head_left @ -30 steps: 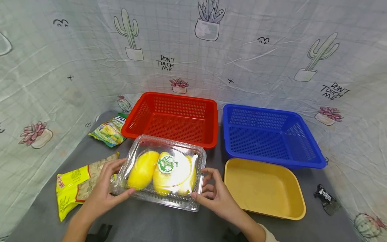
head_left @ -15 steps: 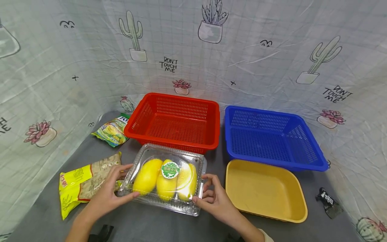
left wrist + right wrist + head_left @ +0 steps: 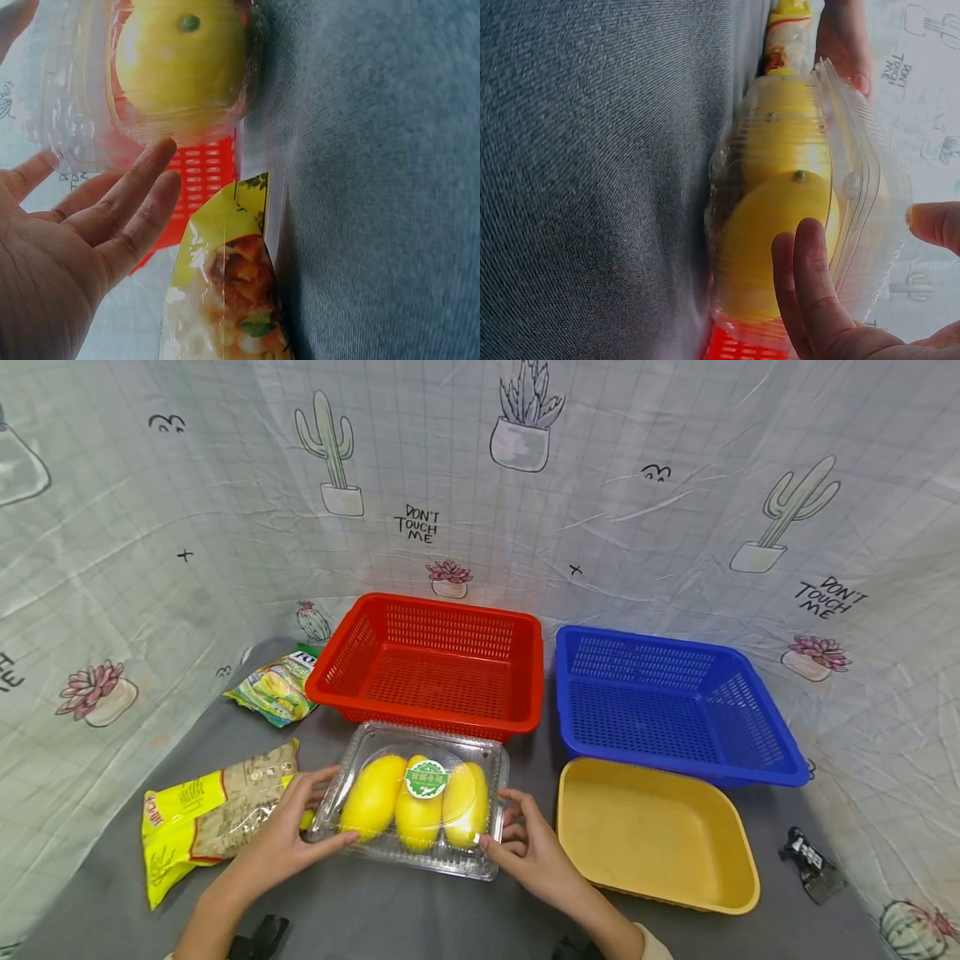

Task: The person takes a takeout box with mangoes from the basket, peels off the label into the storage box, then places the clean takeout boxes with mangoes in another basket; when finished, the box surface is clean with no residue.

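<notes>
A clear plastic clamshell box (image 3: pixel 491 764) holds several yellow mangoes (image 3: pixel 375 795) under a lid with a round green-and-white label (image 3: pixel 426 779). It appears to rest on the grey table, in front of the red basket. My left hand (image 3: pixel 294 828) holds its left end, thumb along the front edge and fingers at the side. Opposite, my right hand (image 3: pixel 536 852) holds the right end between thumb and fingers. The left wrist view shows my left fingers (image 3: pixel 154 202) spread against the clear wall. In the right wrist view, two of my right fingers (image 3: pixel 814 262) lie along the box.
Behind the box stand a red basket (image 3: pixel 427 718) and a blue basket (image 3: pixel 757 768), with a yellow tray (image 3: pixel 652 827) nearer on the right. A yellow food bag (image 3: pixel 187 814) and a green snack bag (image 3: pixel 276 689) lie left. A small black item (image 3: pixel 813 864) lies far right.
The mango box has come down toward me, away from the red basket's front rim, and has levelled. It has since shifted slightly right. Both hands have stayed with it.
</notes>
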Motion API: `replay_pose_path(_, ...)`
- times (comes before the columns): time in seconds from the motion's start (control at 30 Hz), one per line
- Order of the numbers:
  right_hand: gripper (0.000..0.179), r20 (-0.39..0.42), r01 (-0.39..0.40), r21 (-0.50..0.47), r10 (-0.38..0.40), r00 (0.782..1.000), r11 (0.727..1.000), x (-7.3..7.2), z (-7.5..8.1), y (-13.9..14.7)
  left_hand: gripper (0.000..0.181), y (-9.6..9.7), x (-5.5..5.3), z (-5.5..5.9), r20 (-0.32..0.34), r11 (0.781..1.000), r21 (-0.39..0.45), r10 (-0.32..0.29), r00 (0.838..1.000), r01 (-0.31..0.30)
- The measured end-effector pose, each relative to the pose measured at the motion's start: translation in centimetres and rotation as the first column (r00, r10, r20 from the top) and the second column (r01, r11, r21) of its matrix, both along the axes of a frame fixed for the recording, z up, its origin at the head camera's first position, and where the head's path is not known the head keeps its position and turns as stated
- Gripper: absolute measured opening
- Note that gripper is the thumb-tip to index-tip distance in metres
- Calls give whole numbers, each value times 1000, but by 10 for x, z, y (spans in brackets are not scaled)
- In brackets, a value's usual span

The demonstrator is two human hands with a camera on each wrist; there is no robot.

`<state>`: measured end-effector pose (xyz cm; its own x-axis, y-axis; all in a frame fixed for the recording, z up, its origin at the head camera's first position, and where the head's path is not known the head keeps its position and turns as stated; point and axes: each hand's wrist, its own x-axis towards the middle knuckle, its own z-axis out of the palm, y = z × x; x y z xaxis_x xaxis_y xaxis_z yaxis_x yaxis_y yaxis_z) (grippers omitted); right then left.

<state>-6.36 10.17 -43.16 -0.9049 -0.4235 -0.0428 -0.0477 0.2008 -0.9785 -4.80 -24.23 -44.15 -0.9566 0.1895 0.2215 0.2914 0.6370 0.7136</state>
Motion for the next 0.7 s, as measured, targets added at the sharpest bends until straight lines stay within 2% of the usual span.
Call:
replay_pose_path(0.1,65,-6,24,27,-24,1000,999,-1,-1,-1,85,1,-2,-1,-4,1000,-28,10,1000,-11)
replay_pose_path(0.23,64,-17,40,65,-39,999,997,-2,-2,-2,79,1,-5,-4,1,998,-62,20,1000,-20)
replay_pose_path(0.47,63,-45,47,136,-41,998,990,-2,-3,-3,76,1,-5,-4,-8,996,-78,33,999,-33)
replay_pose_path(0.7,59,-189,106,240,-61,980,965,-2,-1,-1,75,2,-5,-2,-8,995,-91,33,999,-34)
